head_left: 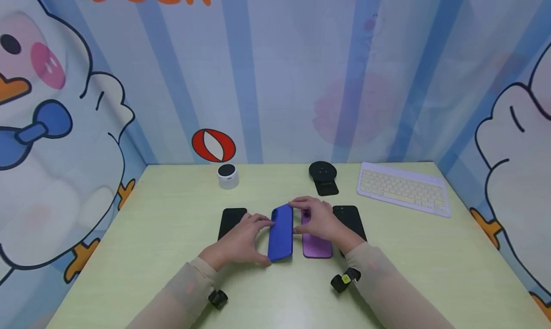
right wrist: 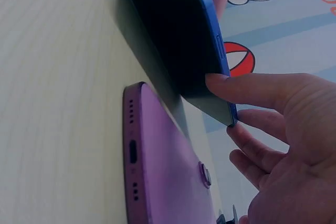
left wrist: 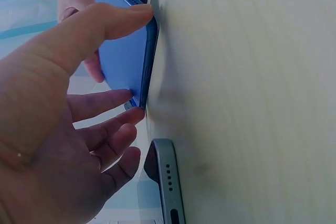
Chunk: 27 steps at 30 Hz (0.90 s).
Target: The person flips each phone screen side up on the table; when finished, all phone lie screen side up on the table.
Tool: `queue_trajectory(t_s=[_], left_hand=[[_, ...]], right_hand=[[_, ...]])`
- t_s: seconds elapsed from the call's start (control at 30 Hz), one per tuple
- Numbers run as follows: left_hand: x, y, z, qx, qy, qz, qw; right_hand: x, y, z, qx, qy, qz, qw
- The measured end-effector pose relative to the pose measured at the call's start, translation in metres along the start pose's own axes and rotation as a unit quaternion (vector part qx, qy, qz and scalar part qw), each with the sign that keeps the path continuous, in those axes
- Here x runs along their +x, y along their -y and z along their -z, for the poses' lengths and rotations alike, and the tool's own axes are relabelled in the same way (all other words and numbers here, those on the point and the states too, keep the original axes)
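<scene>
A blue smartphone (head_left: 281,238) stands tilted on its long edge mid-table, its back and camera end showing in the head view. My left hand (head_left: 241,240) spans its left side, thumb at the near corner and fingertips by the camera end. With thumb on the dark screen (right wrist: 173,35) and fingers at the far end, my right hand (head_left: 320,221) pinches the upper right part. Beneath the right hand lies a purple smartphone (head_left: 317,246), back up. A dark smartphone (head_left: 231,219) is partly hidden by the left hand; its edge (left wrist: 172,187) shows in the left wrist view.
Right of the purple phone lies a black smartphone (head_left: 350,219), partly behind the right hand. Farther back stand a small white cylinder (head_left: 228,178) with a dark top, a black stand with a round head (head_left: 323,171), and a lilac keyboard (head_left: 402,188). A printed curtain (head_left: 284,71) hangs behind the table.
</scene>
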State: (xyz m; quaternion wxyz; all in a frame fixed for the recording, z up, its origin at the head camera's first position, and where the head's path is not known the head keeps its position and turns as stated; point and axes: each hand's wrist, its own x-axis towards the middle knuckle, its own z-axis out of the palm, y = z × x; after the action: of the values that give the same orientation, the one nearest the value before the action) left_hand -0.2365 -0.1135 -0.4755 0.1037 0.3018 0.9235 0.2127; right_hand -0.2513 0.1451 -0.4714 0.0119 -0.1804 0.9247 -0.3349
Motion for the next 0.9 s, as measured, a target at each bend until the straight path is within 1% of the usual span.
queue_trajectory(t_s=[0.1,0.3,0.47,0.67,0.8,0.9], left_hand=[[0.0,0.0,-0.002,-0.014,0.003,-0.004,0.9999],[-0.003,0.0,-0.005,-0.06,-0.006,-0.013,0.9981],[-0.005,-0.003,-0.004,-0.099,-0.013,-0.014,0.9949],[-0.009,-0.01,0.004,-0.131,-0.022,-0.007,0.9911],[-0.011,-0.014,0.012,-0.132,-0.027,-0.008,0.9908],[-0.012,-0.014,0.017,-0.126,-0.03,-0.014,0.9915]], right_hand=[[-0.002,0.003,0.001,0.009,-0.002,0.009,0.9999],[-0.004,0.007,0.0,0.007,-0.013,0.031,0.9994],[-0.006,0.01,0.0,0.023,-0.021,0.033,0.999],[-0.007,0.014,-0.002,0.049,-0.026,0.043,0.9975],[-0.004,0.014,-0.004,0.052,-0.028,0.048,0.9971],[0.0,0.014,-0.006,0.049,-0.034,0.056,0.9967]])
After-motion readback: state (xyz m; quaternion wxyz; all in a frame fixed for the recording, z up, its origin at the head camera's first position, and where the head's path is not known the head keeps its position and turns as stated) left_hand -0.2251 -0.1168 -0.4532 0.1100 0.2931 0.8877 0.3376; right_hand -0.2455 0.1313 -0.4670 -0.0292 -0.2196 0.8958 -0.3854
